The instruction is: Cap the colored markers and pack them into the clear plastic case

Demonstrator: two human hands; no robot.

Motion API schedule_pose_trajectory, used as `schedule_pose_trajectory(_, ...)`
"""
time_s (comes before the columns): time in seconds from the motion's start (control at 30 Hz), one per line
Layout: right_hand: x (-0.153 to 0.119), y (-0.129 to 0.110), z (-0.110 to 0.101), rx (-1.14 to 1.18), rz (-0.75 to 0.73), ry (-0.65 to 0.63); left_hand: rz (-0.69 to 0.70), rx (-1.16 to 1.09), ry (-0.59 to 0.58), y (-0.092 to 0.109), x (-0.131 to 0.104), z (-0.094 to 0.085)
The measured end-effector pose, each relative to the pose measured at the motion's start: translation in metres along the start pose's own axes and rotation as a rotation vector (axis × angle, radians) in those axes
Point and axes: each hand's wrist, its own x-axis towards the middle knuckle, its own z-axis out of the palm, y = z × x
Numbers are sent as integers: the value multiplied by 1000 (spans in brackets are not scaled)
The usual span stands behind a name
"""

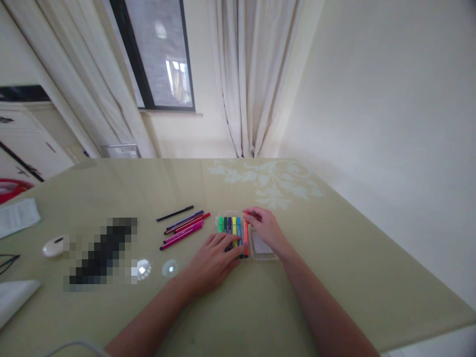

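Note:
A clear plastic case (269, 256) lies opened out on the table, with a row of felt-tip markers (229, 225) in green, dark green, purple, yellow and blue in its left half. At the right end of that row is an orange marker (246, 233). My right hand (262, 223) pinches the top end of this marker between thumb and fingers. Across the lower part of the row rests my left hand (217, 253), fingers stretched out, thumb near the orange marker's lower end. It hides the bottoms of several markers.
Left of the case lie several loose markers (184, 230) in black, blue, red and pink. Further left are a pixelated dark object (104, 253), a white mouse (55, 247) and a white packet (18, 216). A wall (390, 124) borders the table's right side.

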Motion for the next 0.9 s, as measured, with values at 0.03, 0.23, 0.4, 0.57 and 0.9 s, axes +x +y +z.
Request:
schedule_pose_trajectory(0.03,0,0,0,-35,-8,-7,1,5,4,0,0,0)
schedule_pose_trajectory(0.23,-5,-4,1,-343,-81,-15,25,20,11,1,0,0)
schedule_pose_trajectory(0.4,-8,-9,4,-533,-161,-49,49,-13,19,1,1,2)
schedule_pose_trajectory(0.57,-9,-11,6,-592,-157,-82,33,-30,8,4,1,2)
schedule_pose_trajectory(0.9,-8,-14,4,-451,-117,-12,-495,209,188,-32,-6,-13)
